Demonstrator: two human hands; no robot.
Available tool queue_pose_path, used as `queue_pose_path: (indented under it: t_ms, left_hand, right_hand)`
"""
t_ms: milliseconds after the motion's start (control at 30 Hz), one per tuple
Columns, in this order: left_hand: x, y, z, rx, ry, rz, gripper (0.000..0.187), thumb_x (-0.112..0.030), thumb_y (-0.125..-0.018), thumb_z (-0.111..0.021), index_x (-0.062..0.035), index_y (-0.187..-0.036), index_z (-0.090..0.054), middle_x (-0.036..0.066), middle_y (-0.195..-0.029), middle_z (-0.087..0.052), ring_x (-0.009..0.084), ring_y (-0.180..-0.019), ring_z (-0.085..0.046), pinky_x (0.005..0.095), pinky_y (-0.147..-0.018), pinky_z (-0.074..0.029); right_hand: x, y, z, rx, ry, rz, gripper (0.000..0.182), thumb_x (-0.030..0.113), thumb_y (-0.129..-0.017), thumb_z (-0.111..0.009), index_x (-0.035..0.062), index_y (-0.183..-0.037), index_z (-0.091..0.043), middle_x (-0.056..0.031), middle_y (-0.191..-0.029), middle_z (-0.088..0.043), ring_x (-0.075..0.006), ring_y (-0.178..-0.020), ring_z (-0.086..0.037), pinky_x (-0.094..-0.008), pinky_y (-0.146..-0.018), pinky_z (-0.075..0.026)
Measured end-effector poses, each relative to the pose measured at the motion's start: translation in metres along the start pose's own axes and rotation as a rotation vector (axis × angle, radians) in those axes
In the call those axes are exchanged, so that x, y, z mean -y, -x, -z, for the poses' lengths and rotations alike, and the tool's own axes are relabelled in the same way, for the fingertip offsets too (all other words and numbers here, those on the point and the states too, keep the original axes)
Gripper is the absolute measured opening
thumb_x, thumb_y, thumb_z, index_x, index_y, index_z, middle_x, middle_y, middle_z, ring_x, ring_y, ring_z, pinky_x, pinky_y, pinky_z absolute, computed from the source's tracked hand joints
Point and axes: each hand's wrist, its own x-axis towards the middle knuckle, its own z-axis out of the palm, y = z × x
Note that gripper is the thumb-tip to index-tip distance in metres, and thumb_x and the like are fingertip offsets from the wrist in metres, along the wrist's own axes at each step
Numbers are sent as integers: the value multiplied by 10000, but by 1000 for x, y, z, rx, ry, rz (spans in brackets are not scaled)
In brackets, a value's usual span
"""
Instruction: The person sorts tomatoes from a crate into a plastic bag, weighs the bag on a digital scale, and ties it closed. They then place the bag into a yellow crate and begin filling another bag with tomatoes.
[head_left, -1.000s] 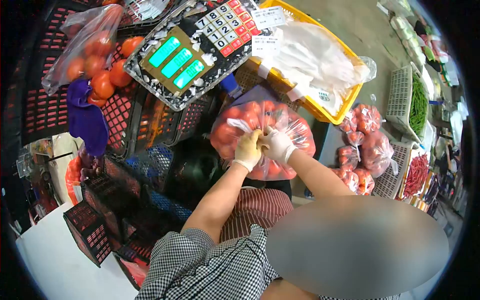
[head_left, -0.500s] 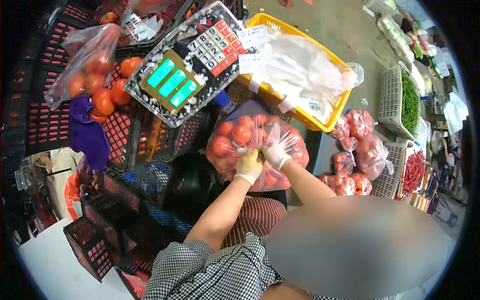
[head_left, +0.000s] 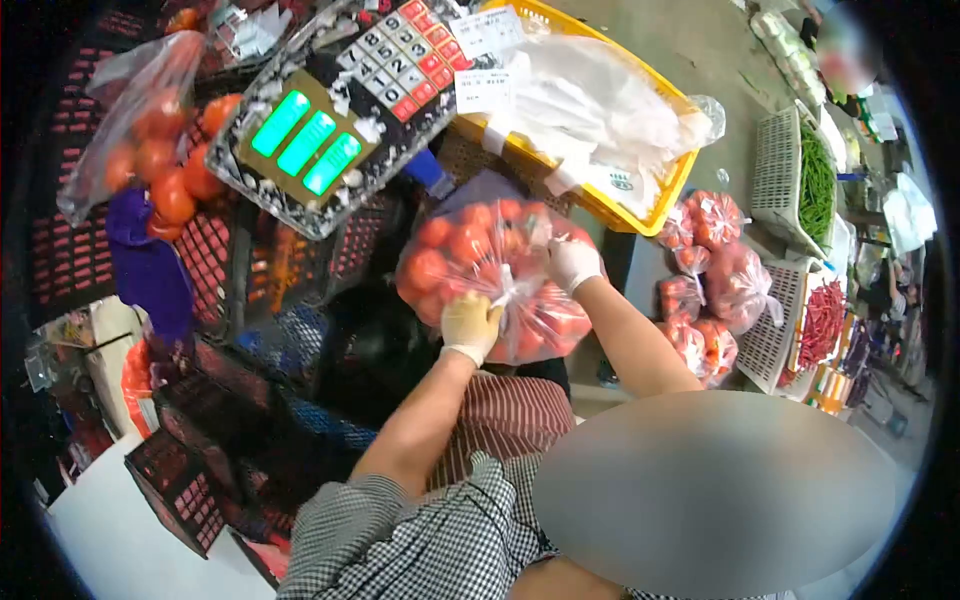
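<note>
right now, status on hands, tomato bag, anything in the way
Left hand and right hand on big tomato bag. Bunched neck between them. No obstruction seen at hands.

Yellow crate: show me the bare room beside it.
Bare floor lies between the yellow crate and the pale crate of greens; a hand should pass there. Crowded: the yellow crate's other side, with the scale and large tomato bag.
</note>
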Motion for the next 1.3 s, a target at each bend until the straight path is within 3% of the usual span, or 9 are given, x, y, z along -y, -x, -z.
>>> queue_pose_path:
  t_ms: [133,267,500,567,700,933,1067,1200,1300]
  left_hand:
    - [-29,-13,-4,-247,74,-194,352,-279,-830,-580,-108,-1134,-627,129,-953,-592,322,-918,-570,432,-787,-453]
    - [-14,-32,-44,-98,54,-289,388,-232,-801,-587,-124,-1173,-610,115,-933,-582,314,-890,-569,428,-772,-461]
    - [-3,-45,-34,-205,163,-400,199,-198,-900,-502,-123,-993,-662,137,-854,-593,345,-780,-577,441,-714,-479]
    - [-17,-34,6,-95,205,-364,192,-214,-890,-509,-105,-947,-656,131,-860,-594,329,-784,-586,431,-716,-479]
    - [-23,-8,16,-201,-36,-453,218,-217,-830,-553,-144,-998,-670,105,-783,-598,295,-776,-601,422,-685,-490]
    - [-2,50,41,-287,233,-332,266,-165,-835,-578,-159,-1092,-652,85,-942,-645,280,-860,-621,396,-757,-501]
    - [-9,52,65,-171,310,-297,241,-151,-851,-554,-143,-1061,-672,108,-1003,-665,297,-904,-623,411,-781,-495]
    - [-13,41,66,-190,355,-374,239,-117,-830,-573,-137,-1037,-689,106,-978,-669,308,-878,-627,407,-774,-500]
    - [-8,31,35,-2,999,-73,247,-16,-831,-611,-80,-1056,-688,15,-920,-688,99,-752,-608,249,-659,-478]
  right_hand:
    - [25,42,56,398,87,361,451,439,-940,-382,68,-1021,-626,-203,-882,-661,-360,-771,-658,-467,-683,-517]
    - [46,76,39,521,-587,25,301,281,-925,-433,59,-1004,-620,-225,-939,-651,-380,-858,-640,-463,-776,-484]
    - [62,92,94,345,-333,117,273,282,-915,-466,88,-960,-654,-213,-916,-649,-360,-877,-633,-457,-776,-491]
    - [51,55,128,-113,-280,345,271,295,-911,-489,68,-889,-635,-177,-833,-637,-387,-797,-619,-473,-689,-499]
    - [72,-31,231,-648,-1153,130,282,242,-913,-556,5,-1016,-670,-28,-925,-645,-123,-893,-547,-274,-781,-431]
    - [94,-66,285,-605,-1369,165,298,231,-836,-647,14,-1037,-676,-36,-968,-657,-136,-892,-569,-249,-786,-433]
    - [53,-39,241,-830,-1886,-80,252,220,-841,-655,24,-1000,-660,-34,-964,-651,-139,-907,-560,-292,-799,-425]
    - [-61,-40,51,-614,-1181,-287,332,209,-803,-647,17,-1074,-636,-72,-1044,-657,-152,-998,-584,-316,-890,-438]
    - [-23,45,36,-379,-1467,-568,352,239,-783,-679,-42,-994,-670,-110,-887,-683,-176,-867,-629,-297,-815,-483]
